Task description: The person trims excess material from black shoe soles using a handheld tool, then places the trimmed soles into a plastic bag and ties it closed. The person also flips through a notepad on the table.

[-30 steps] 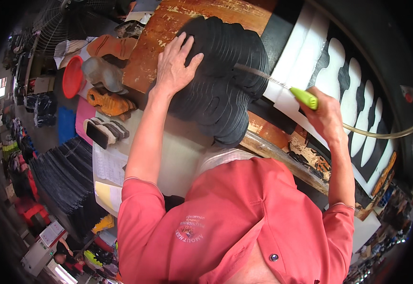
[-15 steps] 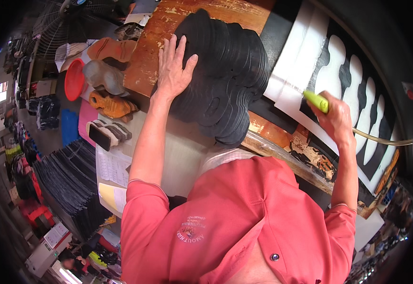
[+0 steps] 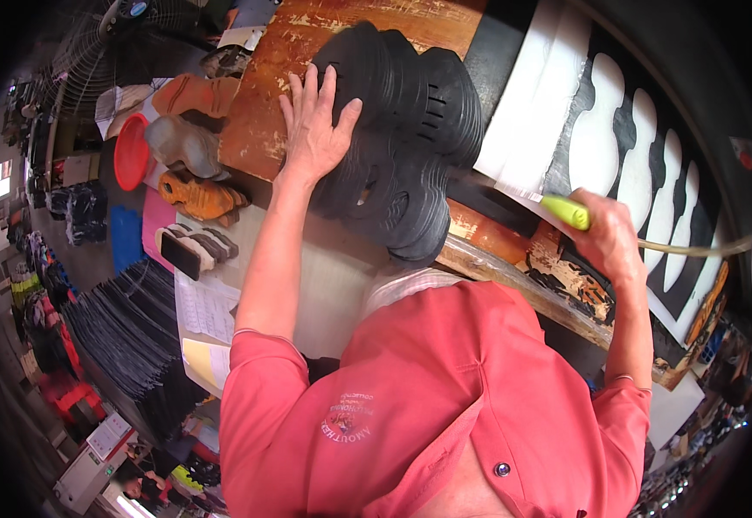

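Note:
My left hand [image 3: 314, 129] lies with fingers spread on the left edge of a stack of thin black sole-shaped pieces [image 3: 393, 104]. The pieces fan out in overlapping layers; several have small slots or holes. My right hand [image 3: 607, 235] is wrapped round the bright green handle of a brush [image 3: 566, 211]. Its pale, blurred tip points left toward the stack and seems apart from it. From behind this hand a clear yellowish hose [image 3: 695, 250] runs off to the right.
A worn brown wooden board [image 3: 264, 112] lies under the stack. White sheets [image 3: 535, 95] and a black panel with white sole-shaped cutouts [image 3: 596, 129] stand at right. Left are a red bowl [image 3: 132, 152], orange shoe pieces [image 3: 195, 195], a phone [image 3: 180, 256] and papers [image 3: 203, 306].
My right hand has moved a little down and left with the brush. The black pieces look shifted, with slots now showing on top. My left hand stays on the stack.

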Demonstrator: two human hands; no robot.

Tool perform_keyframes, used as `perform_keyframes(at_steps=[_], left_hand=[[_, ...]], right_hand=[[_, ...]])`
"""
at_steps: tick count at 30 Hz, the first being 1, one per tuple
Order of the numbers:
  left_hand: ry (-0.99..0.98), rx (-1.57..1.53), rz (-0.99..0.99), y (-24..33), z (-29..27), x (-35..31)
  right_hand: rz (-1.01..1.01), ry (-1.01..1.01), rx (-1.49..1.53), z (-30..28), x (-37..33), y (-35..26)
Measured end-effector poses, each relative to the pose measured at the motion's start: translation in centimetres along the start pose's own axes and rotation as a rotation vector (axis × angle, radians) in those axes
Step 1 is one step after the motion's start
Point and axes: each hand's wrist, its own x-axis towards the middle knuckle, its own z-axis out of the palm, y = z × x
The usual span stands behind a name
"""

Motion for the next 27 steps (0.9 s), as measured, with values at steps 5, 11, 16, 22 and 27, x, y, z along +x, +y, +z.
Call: perform_keyframes(at_steps=[5,11,16,22,27], left_hand=[[0.058,0.044,0.034,1.6,0.4,0.0],[-0.012,-0.052,0.035,2.2,0.2,-0.2],[-0.037,-0.015,0.036,2.5,-0.1,-0.1],[-0.046,-0.023,0.019,2.5,0.0,-0.1],[-0.038,-0.022,0.027,2.3,0.1,-0.1]], right_hand=[[0.148,0.059,0.095,-0.1,-1.1,0.2],[0.247,0.015,0.040,0.1,-1.9,0.0],[0.150,-0.043,0.083,0.7,-2.4,-0.6],[0.187,-0.006,0.064,1.1,-3.2,-0.3],[0.173,-0.008,0.051,1.4,-3.9,-0.4]])
